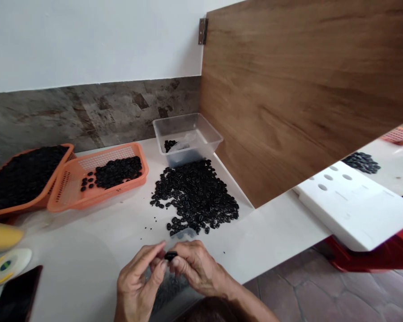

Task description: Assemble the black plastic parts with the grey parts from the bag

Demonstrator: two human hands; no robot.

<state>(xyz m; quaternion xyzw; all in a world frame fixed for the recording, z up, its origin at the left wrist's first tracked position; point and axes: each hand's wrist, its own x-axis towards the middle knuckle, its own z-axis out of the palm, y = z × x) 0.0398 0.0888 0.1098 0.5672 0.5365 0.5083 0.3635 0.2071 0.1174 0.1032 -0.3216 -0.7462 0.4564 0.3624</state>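
Both hands meet at the near edge: left hand (139, 284) and right hand (196, 268) pinch one small black piece (170, 256) between their fingertips, its shape hard to make out. Just beyond lies a clear container (183, 234), then the black pile (196, 194).

Tub (187, 136) behind pile (196, 194), baskets (97, 179) left

The small black part (170, 256) is showing only as a sliver, both hands' fingertips (162, 264) covering the rest (its shape cannot be told). The left edge is cutting off the larger orange basket (58, 172), a yellow object (2, 235) and a dark phone (18, 295).
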